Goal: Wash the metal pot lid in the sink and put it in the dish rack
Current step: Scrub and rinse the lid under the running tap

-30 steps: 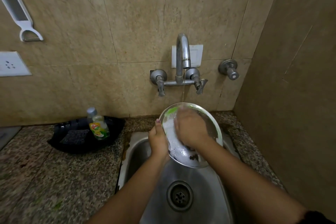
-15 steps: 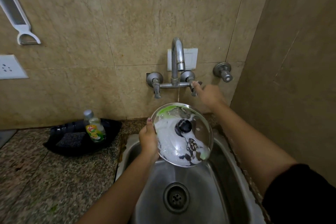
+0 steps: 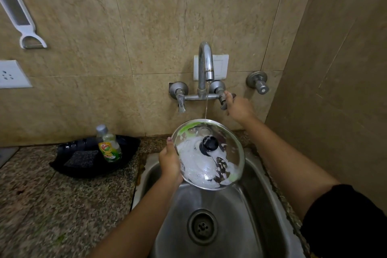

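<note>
Beige tiled wall (image 3: 129,27) behind, speckled granite counter (image 3: 52,205) at left w/ a steel sink (image 3: 270,211) set into it; round drain (image 3: 202,226) at sink bottom. Wall-mounted tap (image 3: 205,63) arches over the sink, thin stream of water (image 3: 206,102) falling from its spout toward the far rim of the metal pot lid (image 3: 209,154).

Lid is held over the sink, tilted, top side facing the camera, black knob (image 3: 208,144) near centre. White foam covers much of its left and lower part; green soap smears at upper left and lower right edge.

Left hand (image 3: 170,163) grips the lid's left rim, fingers (image 3: 170,142) clenched on the edge, thumb tip showing on the near face. Right hand (image 3: 238,109) is up at the tap's right handle (image 3: 225,101), fingers closed around it; black sleeve (image 3: 345,222) at the upper arm.

Left handle (image 3: 181,103) untouched. Separate valve (image 3: 258,82) on the wall to the right of the tap, white plate (image 3: 219,67) behind the spout.

On counter left of sink: black tray (image 3: 62,165) holding a dish soap bottle (image 3: 109,146), upright, slightly tilted, and a dark scrub pad (image 3: 81,158) beside it. White peeler (image 3: 18,14) hangs on wall at far left, socket plate (image 3: 11,74) below it. Dish rack not in view.
</note>
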